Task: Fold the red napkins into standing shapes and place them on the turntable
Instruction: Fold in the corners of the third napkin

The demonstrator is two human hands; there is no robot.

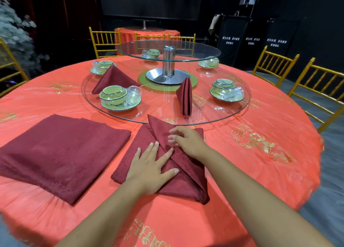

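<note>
A dark red napkin [188,183] lies partly folded on the table in front of me. My left hand [150,170] presses flat on its middle with fingers spread. My right hand [184,137] sits at the napkin's far end, fingers curled on a raised flap whose corner points up over the turntable's rim. A stack of flat red napkins [59,153] lies to the left. Two folded napkins stand on the lower glass turntable [232,114]: one pyramid shape [113,77] at the left, one narrow upright shape [185,97] near the front.
Green bowl-and-saucer sets [119,97] [226,91] stand on the lower glass ring, others farther back. A steel post [168,64] carries a smaller upper glass disc [195,57]. Gold chairs [273,67] ring the red-clothed table [260,153].
</note>
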